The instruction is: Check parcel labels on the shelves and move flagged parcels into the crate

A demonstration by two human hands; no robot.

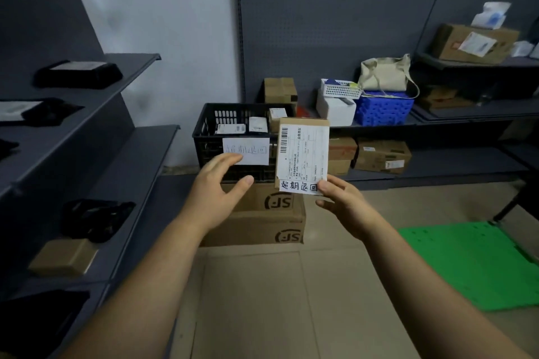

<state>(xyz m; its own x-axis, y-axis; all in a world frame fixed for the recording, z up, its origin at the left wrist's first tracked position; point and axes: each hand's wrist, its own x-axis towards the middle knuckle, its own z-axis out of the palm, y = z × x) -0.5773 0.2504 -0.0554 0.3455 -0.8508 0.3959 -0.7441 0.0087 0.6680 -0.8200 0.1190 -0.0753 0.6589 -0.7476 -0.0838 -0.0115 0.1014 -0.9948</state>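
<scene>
My right hand [339, 201] pinches the lower right corner of a small brown parcel [303, 151], held upright with its white shipping label and a handwritten slip facing me. My left hand [220, 188] hovers to the left of the parcel, fingers relaxed and holding nothing. Behind both hands stands a black slatted crate [208, 122] with a white handwritten sign on its front. The crate holds several small labelled parcels [258, 124] and rests on stacked brown SF cartons [262, 218].
Grey shelves [140, 143] on the left carry black bagged parcels [78, 74] and a small brown box [62, 256]. Right shelves hold cartons [382, 156], a blue basket [385, 108], a white box and a cloth bag. A green board [472, 262] lies on the tiled floor.
</scene>
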